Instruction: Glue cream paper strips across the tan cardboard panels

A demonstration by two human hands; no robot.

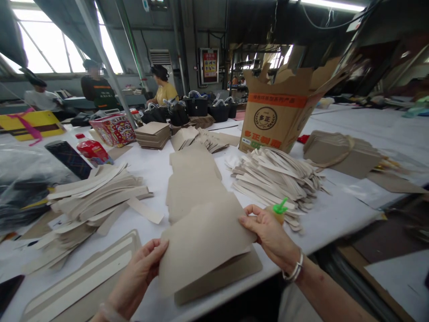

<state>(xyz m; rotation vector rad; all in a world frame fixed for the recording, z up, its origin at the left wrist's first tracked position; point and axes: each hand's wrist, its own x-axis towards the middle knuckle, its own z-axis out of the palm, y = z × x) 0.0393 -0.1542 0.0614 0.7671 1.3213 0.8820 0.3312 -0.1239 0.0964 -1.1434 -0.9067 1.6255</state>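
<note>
A sheet of grey-beige cardboard is held by its two sides, tilted above the table's front edge. My left hand pinches its left edge between thumb and fingers. At the opposite edge my right hand, with a silver bracelet at the wrist, grips the same sheet. Under it shows another cardboard piece. Beyond the held sheet, more cardboard sheets run in an overlapping row away from me. Close to my left hand lies a cardboard panel with pale strips.
Piles of cardboard strips lie left and right. A glue bottle with a green cap is beside my right hand. Behind stand a big carton, stacked boards, a red bottle and black bags. Several people work farther back.
</note>
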